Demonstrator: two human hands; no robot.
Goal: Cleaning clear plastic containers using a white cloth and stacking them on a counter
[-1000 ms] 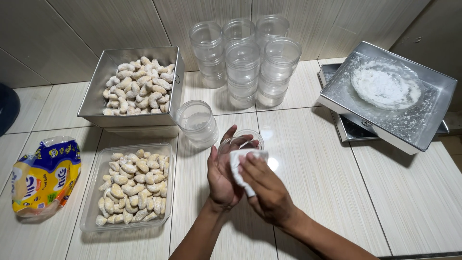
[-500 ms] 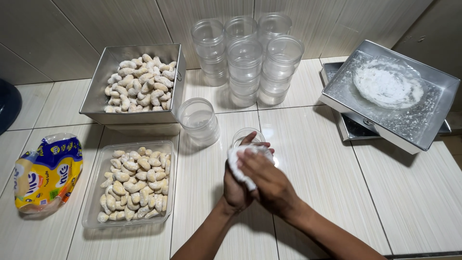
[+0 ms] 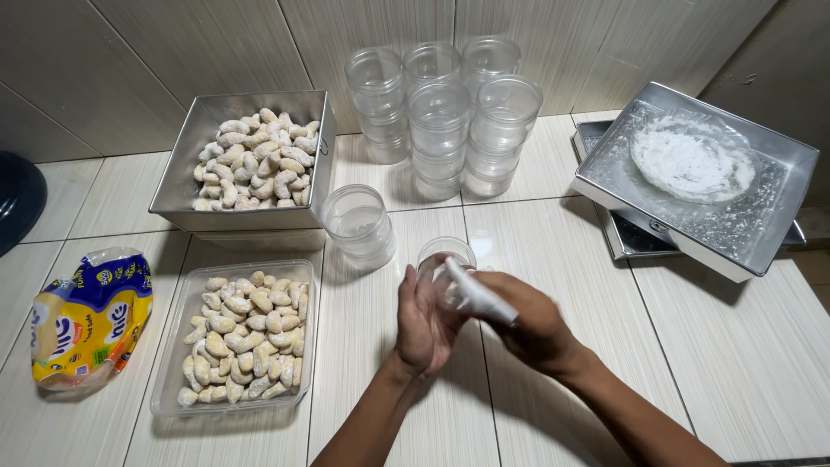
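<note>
On the tiled counter, left hand [image 3: 425,318] cups 1 clear jar [image 3: 443,258]; right hand [image 3: 527,322] pinches a white cloth [image 3: 481,294] against it, near 2 cookie trays [image 3: 233,337].

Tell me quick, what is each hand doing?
Left hand: grip shut around the clear jar.
Right hand: grip shut on a white cloth, at the jar.

Pale tiled floor [image 3: 553,259] with thin grout lines, evenly lit. At 12 o'clock, grey tiled wall [image 3: 156,52]. Dark shadow at 3 o'clock.
</note>
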